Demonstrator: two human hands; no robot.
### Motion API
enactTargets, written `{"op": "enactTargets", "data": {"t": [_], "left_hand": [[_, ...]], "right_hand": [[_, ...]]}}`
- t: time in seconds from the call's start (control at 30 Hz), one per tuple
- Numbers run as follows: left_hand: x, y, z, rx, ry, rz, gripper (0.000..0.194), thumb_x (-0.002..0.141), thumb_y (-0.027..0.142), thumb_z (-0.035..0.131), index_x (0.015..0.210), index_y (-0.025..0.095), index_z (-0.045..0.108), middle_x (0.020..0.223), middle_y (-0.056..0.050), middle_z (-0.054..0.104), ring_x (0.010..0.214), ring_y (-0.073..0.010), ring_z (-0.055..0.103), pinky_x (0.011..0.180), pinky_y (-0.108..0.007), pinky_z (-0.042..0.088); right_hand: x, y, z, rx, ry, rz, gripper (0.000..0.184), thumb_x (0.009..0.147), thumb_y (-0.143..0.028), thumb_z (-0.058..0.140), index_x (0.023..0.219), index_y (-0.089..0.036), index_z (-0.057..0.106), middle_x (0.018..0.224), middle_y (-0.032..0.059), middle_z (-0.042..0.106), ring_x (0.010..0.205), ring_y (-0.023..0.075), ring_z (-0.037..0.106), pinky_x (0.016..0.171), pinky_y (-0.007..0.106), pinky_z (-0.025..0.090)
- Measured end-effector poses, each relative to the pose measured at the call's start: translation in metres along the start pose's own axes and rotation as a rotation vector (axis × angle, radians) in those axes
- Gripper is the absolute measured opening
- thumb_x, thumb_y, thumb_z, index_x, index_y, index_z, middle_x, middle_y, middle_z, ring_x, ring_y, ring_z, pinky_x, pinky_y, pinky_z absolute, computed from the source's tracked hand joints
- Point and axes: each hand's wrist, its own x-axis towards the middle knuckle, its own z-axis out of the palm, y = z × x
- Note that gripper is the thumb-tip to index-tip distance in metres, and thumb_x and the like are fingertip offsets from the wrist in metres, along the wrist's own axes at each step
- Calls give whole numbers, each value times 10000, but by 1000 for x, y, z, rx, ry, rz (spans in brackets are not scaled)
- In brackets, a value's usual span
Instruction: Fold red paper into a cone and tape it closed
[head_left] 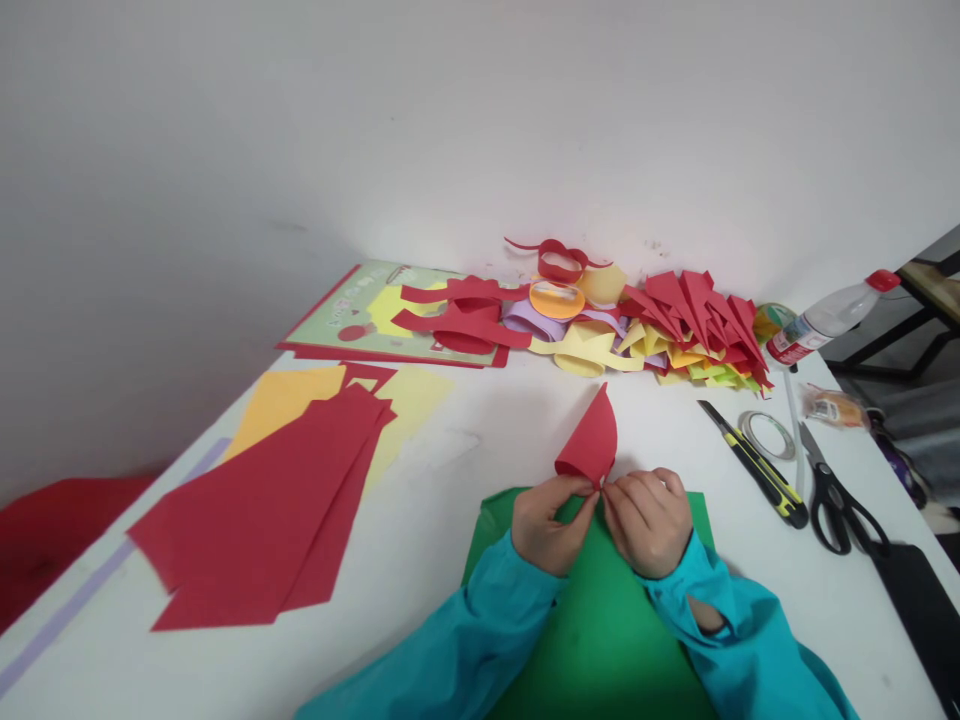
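A small piece of red paper (pixel 592 440), curved and pointed at its far end, stands up from my fingertips above the table. My left hand (pixel 551 525) pinches its lower edge between thumb and fingers. Close against it, my right hand (pixel 649 520) pinches the same lower edge, its fingers curled. The fingertips of both hands nearly meet, and they hide the spot where the paper is gripped. Below both hands lies a green sheet (pixel 607 640).
Left lie red paper sheets (pixel 277 500) over yellow ones. Behind are a green printed board (pixel 375 310), paper cutouts (pixel 555 300) and folded red pieces (pixel 697 310). Right are a utility knife (pixel 754 465), tape roll (pixel 766 436), scissors (pixel 832 500) and bottle (pixel 832 315).
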Motion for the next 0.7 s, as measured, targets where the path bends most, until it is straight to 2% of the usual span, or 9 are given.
{"op": "enactTargets", "data": {"t": [0.23, 0.5, 0.7], "left_hand": [[1, 0, 1, -46, -2, -40, 64, 710, 168, 603, 662, 179, 644, 614, -12, 683, 545, -134, 634, 556, -224, 530], [2, -1, 4, -193, -3, -256, 29, 644, 186, 649, 657, 170, 670, 595, -18, 686, 523, -141, 633, 546, -236, 551], [-2, -10, 10, -428, 45, -519, 91, 579, 162, 691, 670, 164, 683, 599, -23, 689, 545, -153, 648, 561, -243, 564]], "right_hand": [[-2, -2, 2, 33, -16, 64, 76, 779, -103, 565, 846, -134, 586, 717, 52, 648, 698, 162, 554, 656, 341, 386], [-3, 0, 3, 92, -22, 192, 80, 795, -129, 524, 812, -153, 598, 696, 43, 615, 689, 162, 547, 661, 335, 380], [-11, 7, 6, 126, 42, 247, 75, 793, -114, 540, 829, -169, 576, 720, 45, 618, 698, 171, 541, 659, 331, 388]]}}
